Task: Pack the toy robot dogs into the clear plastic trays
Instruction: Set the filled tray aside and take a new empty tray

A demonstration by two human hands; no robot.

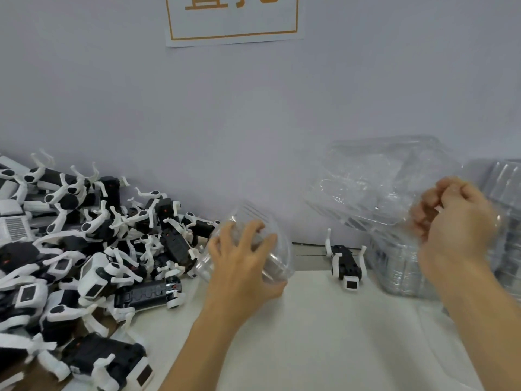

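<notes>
Hidden: I see the sign at 12 o'clock cut off at the top; its orange characters are unreadable. The trays blur into each other.
Writing: a barcode label at 9 o'clock, too small to read.
Left hand: my fingers spread and curl over a clear tray, gripping it.
Right hand: fingers curled, pinching a lifted tray at 2 o'clock.
Stack: glossy ribbed trays under the right hand.
Dogs: a black-and-white plastic heap at 9 o'clock; one dog lies alone on the white table, between my hands.
</notes>
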